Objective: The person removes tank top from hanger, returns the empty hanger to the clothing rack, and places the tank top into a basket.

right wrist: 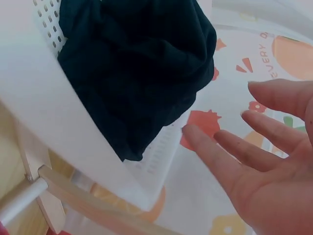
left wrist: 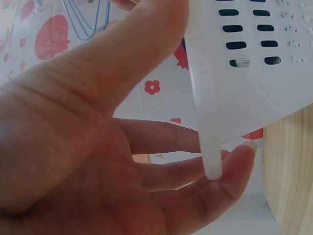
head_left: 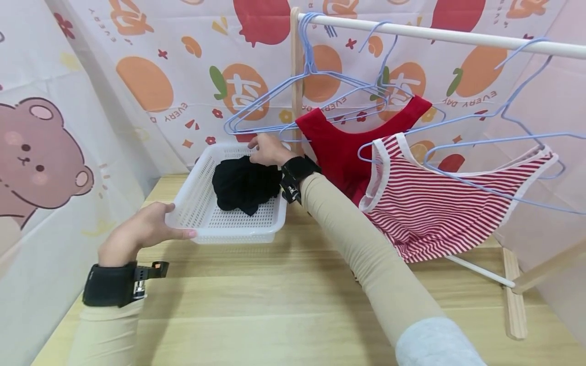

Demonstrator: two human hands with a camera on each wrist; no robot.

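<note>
A white perforated plastic basket [head_left: 238, 231] holds a bunched black garment [head_left: 244, 183], its kind hidden by the folds. My left hand [head_left: 148, 226] grips the basket's near left corner, with the thumb along the front side. In the left wrist view its fingers [left wrist: 168, 137] reach around the white rim [left wrist: 208, 147]. My right hand [head_left: 269, 149] hovers at the basket's far right corner, fingers spread and holding nothing. The right wrist view shows that hand [right wrist: 264, 161] apart from the dark cloth [right wrist: 137, 68].
To the right stands a wooden rack with a white rail [head_left: 439, 33]. Several blue hangers [head_left: 309, 73] hang from it, some bunched close behind the basket. A red top [head_left: 352, 147] and a red-striped top [head_left: 439, 203] hang there, beside my right forearm. Printed curtains surround the wooden table [head_left: 247, 315].
</note>
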